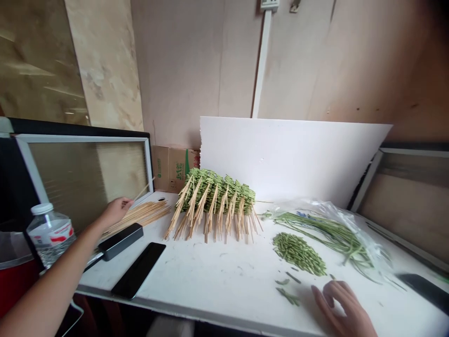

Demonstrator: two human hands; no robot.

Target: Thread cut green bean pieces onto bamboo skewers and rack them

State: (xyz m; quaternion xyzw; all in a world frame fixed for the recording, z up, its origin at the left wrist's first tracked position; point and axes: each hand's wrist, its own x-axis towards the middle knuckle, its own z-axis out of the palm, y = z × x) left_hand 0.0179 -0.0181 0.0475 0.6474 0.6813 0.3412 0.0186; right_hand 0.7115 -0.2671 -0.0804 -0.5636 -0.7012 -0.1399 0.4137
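My left hand [117, 209] reaches out to the pile of bare bamboo skewers [147, 213] at the table's left and pinches one thin skewer [143, 189] that points up and right. My right hand [345, 306] lies flat on the white table [210, 281] near the front edge, fingers spread, holding nothing. Just beyond it are a small heap of cut green bean pieces [298, 252] and a few stray pieces [287, 295]. Several finished bean skewers [215, 203] are stacked in rows at the middle back.
Long green beans [333, 236] lie on a clear plastic bag [351, 220] at the right. A black phone [138, 270] and a black box [121, 241] sit front left. A water bottle [49, 231] stands at far left. A white board [287, 157] and a cardboard box [173, 168] lean behind.
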